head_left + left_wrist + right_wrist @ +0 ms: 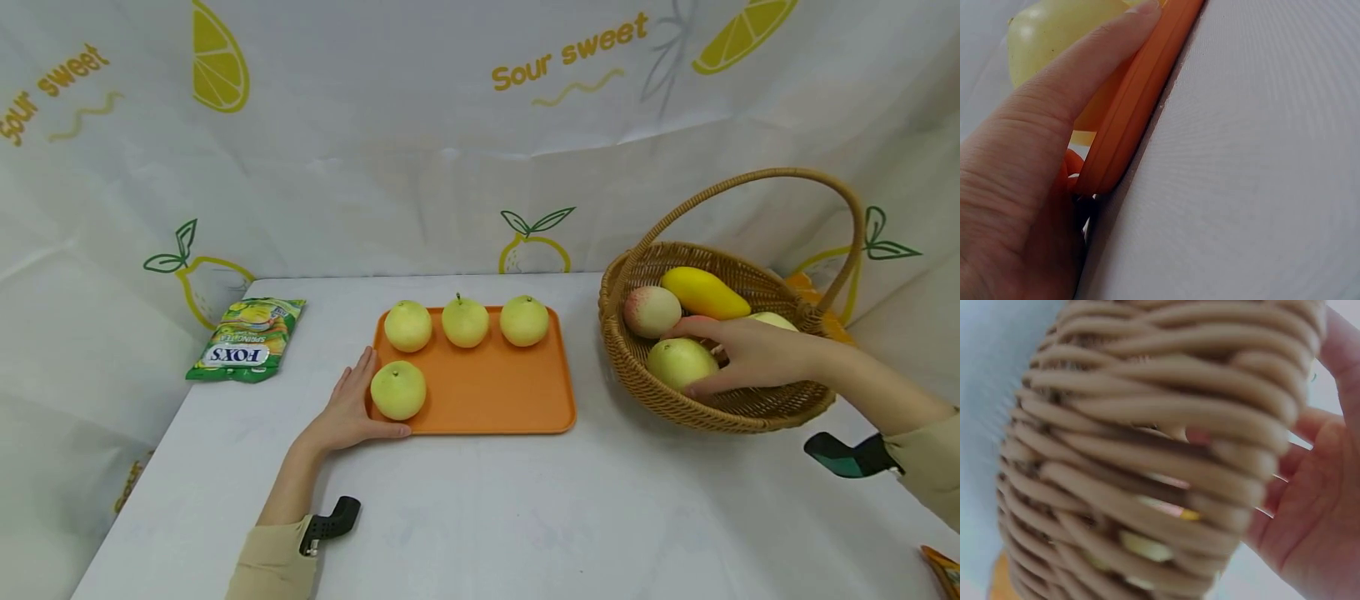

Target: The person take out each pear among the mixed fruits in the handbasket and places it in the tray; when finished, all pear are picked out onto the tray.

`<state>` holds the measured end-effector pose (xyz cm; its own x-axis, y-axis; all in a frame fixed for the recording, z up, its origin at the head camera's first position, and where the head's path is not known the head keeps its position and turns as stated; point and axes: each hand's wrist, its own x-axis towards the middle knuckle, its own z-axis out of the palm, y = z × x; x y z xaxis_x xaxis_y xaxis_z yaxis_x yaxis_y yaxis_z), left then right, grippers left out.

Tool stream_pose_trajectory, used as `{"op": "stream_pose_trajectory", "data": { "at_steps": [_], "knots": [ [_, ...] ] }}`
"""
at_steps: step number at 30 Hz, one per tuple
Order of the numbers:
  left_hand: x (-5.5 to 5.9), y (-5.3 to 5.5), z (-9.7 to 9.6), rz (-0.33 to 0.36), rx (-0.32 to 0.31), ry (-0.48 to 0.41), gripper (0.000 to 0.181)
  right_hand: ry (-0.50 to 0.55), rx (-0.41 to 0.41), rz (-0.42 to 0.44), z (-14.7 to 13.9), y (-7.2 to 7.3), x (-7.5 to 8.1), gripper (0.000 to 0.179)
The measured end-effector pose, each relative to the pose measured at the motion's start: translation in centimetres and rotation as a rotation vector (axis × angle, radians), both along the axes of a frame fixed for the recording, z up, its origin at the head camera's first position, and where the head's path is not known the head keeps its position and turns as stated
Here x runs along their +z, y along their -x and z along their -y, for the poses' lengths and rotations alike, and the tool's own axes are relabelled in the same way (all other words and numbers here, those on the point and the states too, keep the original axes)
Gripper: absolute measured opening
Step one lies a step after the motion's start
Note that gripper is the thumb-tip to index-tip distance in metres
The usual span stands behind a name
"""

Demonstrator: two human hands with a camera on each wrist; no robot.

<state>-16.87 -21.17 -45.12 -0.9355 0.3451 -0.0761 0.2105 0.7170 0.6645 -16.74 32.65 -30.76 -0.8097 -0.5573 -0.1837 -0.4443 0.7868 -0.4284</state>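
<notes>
In the head view my left hand (pixel 348 412) lies at the near left corner of an orange tray (pixel 495 383). Its fairly straight fingers run along the left side and its thumb along the front rim, as the left wrist view also shows. A round yellow-green pear (pixel 398 390) sits in that corner; three more pears (pixel 465 322) line the tray's far side. My right hand (pixel 757 354) reaches into a wicker basket (pixel 675 408), its thumb and fingers round another pear (pixel 681 363). Through the right wrist view, the basket wall (pixel 1147 450) hides the fingertips.
Inside the basket are a yellow mango (pixel 705 292), a pinkish peach (pixel 652 312) and other partly hidden fruit. A tall handle (pixel 780 172) arches over it. A green FOX'S candy bag (pixel 247 340) lies left of the tray. A printed cloth (pixel 375 208) hangs behind the table.
</notes>
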Motion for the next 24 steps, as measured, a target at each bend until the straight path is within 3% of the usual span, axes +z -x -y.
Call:
{"op": "stream_pose_trajectory", "data": {
  "at_steps": [12,24],
  "knots": [
    [0.0,-0.1,0.0,0.001,0.000,0.008,0.136,0.154,-0.252,0.033,0.3,-1.1,-0.4,0.069],
    [-0.1,0.1,0.0,-0.004,0.000,0.010,0.136,0.299,-0.425,0.180,1.2,-1.9,-0.7,0.077]
  ]
}}
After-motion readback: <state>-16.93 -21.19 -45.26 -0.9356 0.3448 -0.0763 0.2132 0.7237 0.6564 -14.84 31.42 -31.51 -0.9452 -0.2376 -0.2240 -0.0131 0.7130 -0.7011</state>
